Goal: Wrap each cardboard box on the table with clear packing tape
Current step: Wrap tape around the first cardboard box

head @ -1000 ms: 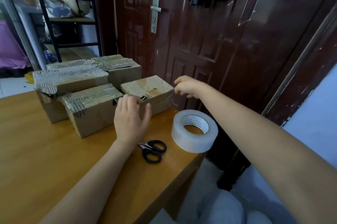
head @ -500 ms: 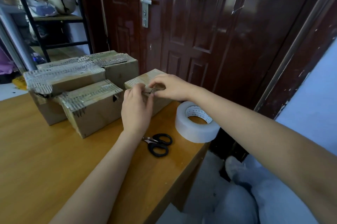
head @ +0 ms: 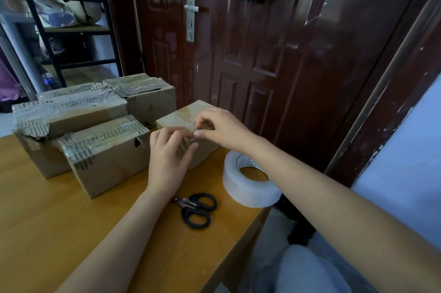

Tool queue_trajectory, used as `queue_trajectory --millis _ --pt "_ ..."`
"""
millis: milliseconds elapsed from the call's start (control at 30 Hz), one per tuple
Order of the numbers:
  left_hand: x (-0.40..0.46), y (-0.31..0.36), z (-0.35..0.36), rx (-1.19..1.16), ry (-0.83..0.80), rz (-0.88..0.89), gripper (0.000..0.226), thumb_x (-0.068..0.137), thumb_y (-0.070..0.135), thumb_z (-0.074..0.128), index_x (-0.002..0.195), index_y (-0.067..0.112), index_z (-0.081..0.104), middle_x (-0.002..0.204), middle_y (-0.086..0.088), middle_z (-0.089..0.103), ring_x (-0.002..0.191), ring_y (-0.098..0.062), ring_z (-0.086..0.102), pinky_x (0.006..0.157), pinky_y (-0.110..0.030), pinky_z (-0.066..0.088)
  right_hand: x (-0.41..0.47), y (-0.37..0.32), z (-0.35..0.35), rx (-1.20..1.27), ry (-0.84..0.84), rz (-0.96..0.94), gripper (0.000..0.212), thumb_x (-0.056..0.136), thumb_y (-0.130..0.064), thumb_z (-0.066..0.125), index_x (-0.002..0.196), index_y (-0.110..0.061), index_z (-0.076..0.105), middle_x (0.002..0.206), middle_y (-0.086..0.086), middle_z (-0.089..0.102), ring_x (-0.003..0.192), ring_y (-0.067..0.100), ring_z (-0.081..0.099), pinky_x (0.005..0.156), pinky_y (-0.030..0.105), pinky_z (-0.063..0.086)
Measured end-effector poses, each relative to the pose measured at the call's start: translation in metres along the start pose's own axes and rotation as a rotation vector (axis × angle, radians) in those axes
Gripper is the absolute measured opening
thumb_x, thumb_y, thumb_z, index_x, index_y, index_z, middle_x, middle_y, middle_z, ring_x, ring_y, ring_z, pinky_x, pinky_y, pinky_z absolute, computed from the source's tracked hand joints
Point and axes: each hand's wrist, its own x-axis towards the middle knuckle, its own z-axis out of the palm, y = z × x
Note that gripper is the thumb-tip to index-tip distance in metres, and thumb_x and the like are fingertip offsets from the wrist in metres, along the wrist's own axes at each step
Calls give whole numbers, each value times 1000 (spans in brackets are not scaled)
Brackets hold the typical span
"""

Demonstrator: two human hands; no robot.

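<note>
Head view: the small cardboard box is set at the table's far right, beside three taped boxes. Its near top edge is worked by both hands: left hand fingers spread against the front face, right hand pinched narrow on something too small to identify. Tape roll and scissors lie just beside.

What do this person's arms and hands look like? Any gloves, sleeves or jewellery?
Both arms are bare all the way into the frame: no sleeves in view. The left hand and the right hand wear no gloves, and no rings, watch or bracelets show on either wrist. The nails look short and unpainted. At the lower right, a knee in light grey-blue trousers shows.
</note>
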Motion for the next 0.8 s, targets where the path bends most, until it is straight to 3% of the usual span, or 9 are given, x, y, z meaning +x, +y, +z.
queue_trajectory --millis 100,200,367,500,667,800 --pt "1 0 1 9 7 -16 21 80 11 77 98 8 68 101 -9 61 100 -32 48 88 -24 26 -2 2 -4 -16 -36 -81 11 88 -23 67 87 -12 67 104 3 67 100 19 58 88 46 47" --pt "0 1 3 24 24 -12 21 79 12 78 97 8 69 101 -9 62 99 -30 48 88 -20 25 -6 6 -8 -210 -87 -249 14 94 -20 56 95 -11 67 105 2 64 100 21 55 85 46 47" --pt "0 1 4 62 37 2 23 78 11 79 98 7 69 102 -11 64 99 -27 48 88 -18 26 -15 18 -14 -396 -74 -467 31 93 -10 51 121 -15 65 124 5 62 111 27 56 78 47 54" --pt "1 4 3 85 17 0 31 79 23 77 101 4 66 99 -11 65 95 -20 44 83 -18 28 -12 28 -28 -512 -93 -587 41 90 -8 56 129 -18 61 117 8 65 99 30 63 62 42 55" --pt "2 11 2 106 2 -15 42 82 42 60 100 5 65 97 -8 66 93 -17 44 79 -17 30 -11 29 -30 -569 -155 -645 46 86 -5 58 131 -15 60 111 11 64 87 31 63 51 36 51" --pt "4 12 3 151 21 -5 41 81 42 62 98 4 65 95 -9 65 92 -19 43 78 -18 28 -10 26 -30 -660 -134 -725 44 86 -12 45 125 -9 63 99 10 64 76 27 63 43 28 40"
